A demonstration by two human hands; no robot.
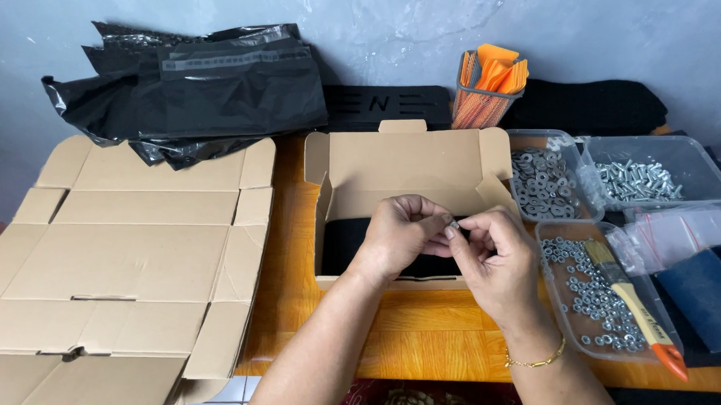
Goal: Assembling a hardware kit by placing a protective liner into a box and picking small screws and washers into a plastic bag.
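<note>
My left hand [397, 235] and my right hand [497, 258] meet over an open cardboard box [407, 170] with black material inside. Between the fingertips of both hands sits a small metal piece [454, 223], a nut or bolt; its exact kind is too small to tell. My right wrist wears a thin gold bracelet [535, 361]. Just right of my right hand is a clear tray of metal nuts [595, 298] with a wooden-handled brush [631, 297] lying across it.
Flat unfolded cardboard [123, 267] covers the left side. Black plastic bags [197, 88] lie at the back left. An orange mesh holder [488, 82] stands behind the box. Clear trays of washers [545, 184] and bolts [643, 177] sit right, beside small plastic bags [681, 231].
</note>
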